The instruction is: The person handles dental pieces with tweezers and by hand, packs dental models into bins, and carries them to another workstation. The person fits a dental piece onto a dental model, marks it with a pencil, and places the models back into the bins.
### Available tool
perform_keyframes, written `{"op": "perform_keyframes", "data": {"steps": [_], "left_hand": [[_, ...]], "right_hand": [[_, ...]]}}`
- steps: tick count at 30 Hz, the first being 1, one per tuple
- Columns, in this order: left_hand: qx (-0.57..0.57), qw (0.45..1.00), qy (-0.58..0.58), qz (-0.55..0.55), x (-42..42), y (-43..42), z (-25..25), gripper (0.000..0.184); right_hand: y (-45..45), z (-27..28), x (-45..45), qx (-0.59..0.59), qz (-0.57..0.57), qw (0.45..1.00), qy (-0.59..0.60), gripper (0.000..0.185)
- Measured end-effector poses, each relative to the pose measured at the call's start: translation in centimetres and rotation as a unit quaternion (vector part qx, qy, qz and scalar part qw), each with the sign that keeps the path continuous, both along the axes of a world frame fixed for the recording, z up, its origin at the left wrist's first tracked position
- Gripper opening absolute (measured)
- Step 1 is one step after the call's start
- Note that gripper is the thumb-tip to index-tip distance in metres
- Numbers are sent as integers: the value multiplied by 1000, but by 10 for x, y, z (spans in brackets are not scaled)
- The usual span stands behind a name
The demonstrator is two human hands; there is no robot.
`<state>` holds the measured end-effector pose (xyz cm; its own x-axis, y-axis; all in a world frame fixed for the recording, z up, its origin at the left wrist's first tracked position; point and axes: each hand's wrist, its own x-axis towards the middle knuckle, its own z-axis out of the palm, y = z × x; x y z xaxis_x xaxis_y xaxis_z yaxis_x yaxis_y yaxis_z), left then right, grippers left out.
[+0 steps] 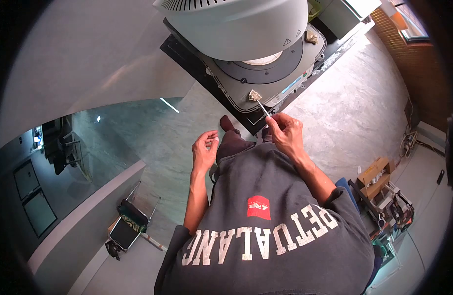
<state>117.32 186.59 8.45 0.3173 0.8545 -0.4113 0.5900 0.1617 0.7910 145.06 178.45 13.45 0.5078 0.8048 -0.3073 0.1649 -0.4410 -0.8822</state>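
My right hand (287, 132) pinches a thin, light-coloured tool (263, 107). The tool's far end touches or lies just over a small crumpled tan piece (254, 95) on the front corner of a large grey-white machine (236, 27). My left hand (205, 150) hangs in the air left of my right hand, touching nothing, its fingers curled loosely and a little apart. Under the machine's rounded upper body is a dark grey ring (266, 74) with a pale round part in the middle. A second tan piece (311, 37) rests on the machine's far right corner.
The machine stands on a dark base (221, 96) with a projecting corner. At the lower left is a chair (124, 233) beside a low wall (89, 216). Cardboard boxes (376, 177) and cluttered items (396, 209) are at the right. A grey floor (349, 93) surrounds the machine.
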Motion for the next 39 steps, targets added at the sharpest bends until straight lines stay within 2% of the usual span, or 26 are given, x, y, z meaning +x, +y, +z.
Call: {"op": "perform_keyframes", "data": {"steps": [14,26,35,39], "left_hand": [[-5,1000,0,-6,-1,0,-1,29],[0,1000,-1,-5,1,2,-3,29],[5,1000,-4,1,3,5,-2,28],[0,1000,0,-3,4,5,-2,28]], "right_hand": [[1,4,1,-3,-2,1000,-10,27],[3,8,3,-4,-11,999,39,26],[1,3,9,-10,-12,1000,7,26],[-1,-2,7,3,-11,999,-49,24]]}}
